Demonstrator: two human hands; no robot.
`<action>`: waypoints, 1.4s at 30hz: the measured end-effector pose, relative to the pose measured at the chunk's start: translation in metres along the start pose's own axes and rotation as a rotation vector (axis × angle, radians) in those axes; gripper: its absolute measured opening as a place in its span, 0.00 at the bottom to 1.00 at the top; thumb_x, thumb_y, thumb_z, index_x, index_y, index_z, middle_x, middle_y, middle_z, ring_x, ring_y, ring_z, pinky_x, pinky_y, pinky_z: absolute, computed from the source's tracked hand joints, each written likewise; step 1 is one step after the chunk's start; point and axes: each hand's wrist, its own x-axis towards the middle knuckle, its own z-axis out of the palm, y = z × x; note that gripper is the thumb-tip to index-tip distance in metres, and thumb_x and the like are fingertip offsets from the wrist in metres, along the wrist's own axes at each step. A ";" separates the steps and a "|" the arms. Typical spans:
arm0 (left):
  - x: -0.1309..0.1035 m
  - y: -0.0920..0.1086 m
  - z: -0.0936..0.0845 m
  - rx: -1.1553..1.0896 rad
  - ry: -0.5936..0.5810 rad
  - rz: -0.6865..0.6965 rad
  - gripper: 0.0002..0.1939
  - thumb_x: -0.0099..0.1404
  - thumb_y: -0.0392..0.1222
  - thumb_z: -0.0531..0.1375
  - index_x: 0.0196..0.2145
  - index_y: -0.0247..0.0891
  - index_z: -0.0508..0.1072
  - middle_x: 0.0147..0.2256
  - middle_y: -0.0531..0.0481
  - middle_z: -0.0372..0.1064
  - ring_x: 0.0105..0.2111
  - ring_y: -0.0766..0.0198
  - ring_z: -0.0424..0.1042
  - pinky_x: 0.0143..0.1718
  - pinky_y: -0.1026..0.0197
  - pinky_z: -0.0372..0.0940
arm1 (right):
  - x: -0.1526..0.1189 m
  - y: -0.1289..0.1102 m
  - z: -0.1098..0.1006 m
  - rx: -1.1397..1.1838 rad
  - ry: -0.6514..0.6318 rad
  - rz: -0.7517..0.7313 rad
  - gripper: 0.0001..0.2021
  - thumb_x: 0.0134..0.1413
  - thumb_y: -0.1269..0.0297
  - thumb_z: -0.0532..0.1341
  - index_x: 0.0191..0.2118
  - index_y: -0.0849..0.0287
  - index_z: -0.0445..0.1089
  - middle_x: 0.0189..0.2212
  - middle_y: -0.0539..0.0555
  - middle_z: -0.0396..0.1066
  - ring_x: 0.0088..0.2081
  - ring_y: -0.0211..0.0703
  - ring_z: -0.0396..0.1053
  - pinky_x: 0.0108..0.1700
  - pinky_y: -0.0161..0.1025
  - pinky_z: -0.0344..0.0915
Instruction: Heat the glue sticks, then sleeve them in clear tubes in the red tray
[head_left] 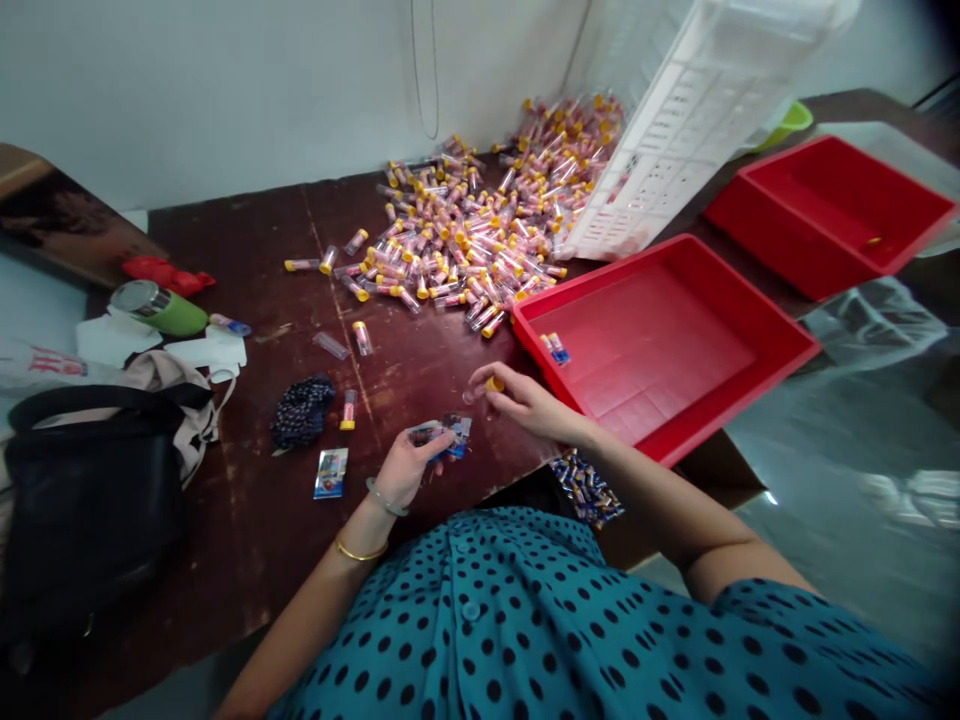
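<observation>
My left hand (409, 462) is closed on small blue printed cards (459, 432), held low over the table's front edge. Just right of it, my right hand (525, 402) pinches a small tube with a yellow cap (493, 384); its clear end points left. Another blue card (330, 473) lies flat on the table, left of my left hand. Close by stands a yellow-capped tube (349, 410) with a pink insert. A larger heap of such tubes (465, 240) spreads across the back of the table.
A shallow red tray (675, 330) at right holds a couple of blue-labelled tubes (555, 348). Behind it are a white crate (645, 170) on its side and another red bin (832, 210). A black bag (90, 500), green tumbler (161, 307) and dark patterned cloth (302, 411) lie left. Below sit packed tubes (589, 490).
</observation>
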 end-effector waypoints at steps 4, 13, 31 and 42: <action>0.001 -0.001 0.014 0.062 -0.071 -0.006 0.15 0.44 0.44 0.74 0.24 0.34 0.74 0.23 0.54 0.67 0.23 0.71 0.65 0.17 0.71 0.58 | -0.021 0.004 -0.031 0.181 0.077 0.090 0.14 0.61 0.57 0.60 0.50 0.58 0.69 0.42 0.54 0.72 0.41 0.39 0.69 0.45 0.37 0.65; -0.001 0.006 0.039 0.099 -0.247 -0.150 0.16 0.51 0.48 0.71 0.25 0.35 0.72 0.24 0.52 0.69 0.22 0.69 0.67 0.16 0.70 0.55 | -0.038 0.008 -0.044 0.033 0.206 -0.056 0.08 0.62 0.64 0.56 0.39 0.55 0.73 0.44 0.54 0.67 0.45 0.41 0.68 0.49 0.42 0.66; -0.007 0.021 0.044 0.200 -0.252 -0.077 0.14 0.45 0.43 0.73 0.23 0.34 0.73 0.24 0.53 0.66 0.25 0.70 0.63 0.20 0.69 0.59 | -0.039 0.003 -0.055 0.449 0.129 0.035 0.14 0.59 0.54 0.62 0.45 0.55 0.64 0.38 0.52 0.72 0.30 0.35 0.68 0.33 0.34 0.68; -0.005 0.013 0.049 0.207 -0.260 -0.068 0.13 0.47 0.42 0.73 0.23 0.35 0.73 0.24 0.53 0.67 0.24 0.69 0.65 0.22 0.68 0.60 | -0.041 0.002 -0.034 0.224 0.070 -0.014 0.11 0.57 0.58 0.64 0.42 0.58 0.68 0.40 0.52 0.71 0.42 0.40 0.70 0.48 0.39 0.67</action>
